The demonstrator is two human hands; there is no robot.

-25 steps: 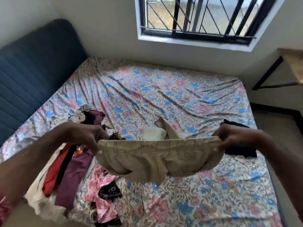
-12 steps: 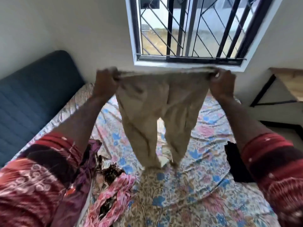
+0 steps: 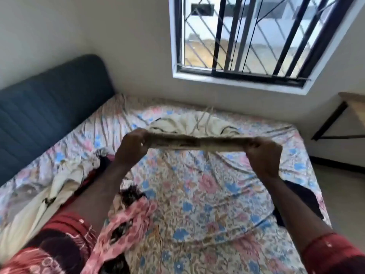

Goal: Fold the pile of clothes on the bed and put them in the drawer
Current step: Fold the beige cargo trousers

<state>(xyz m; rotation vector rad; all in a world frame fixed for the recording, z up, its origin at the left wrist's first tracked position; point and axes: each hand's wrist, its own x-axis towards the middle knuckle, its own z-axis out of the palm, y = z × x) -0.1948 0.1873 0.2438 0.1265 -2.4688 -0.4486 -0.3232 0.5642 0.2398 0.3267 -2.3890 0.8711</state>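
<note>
Fingers (image 3: 138, 138) of both hands pinch the beige trousers' (image 3: 199, 143) waistband taut.

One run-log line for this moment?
left hand: grips beige trousers waistband | right hand: grips other end | trousers: stretched above bed

Both arms reach forward, level and apart, red patterned sleeves at the forearms. The left hand (image 3: 132, 147) and right hand (image 3: 264, 153) each grip one end of the beige trousers' waistband (image 3: 199, 143), fingers curled, though motion blur hides individual fingers.
</note>
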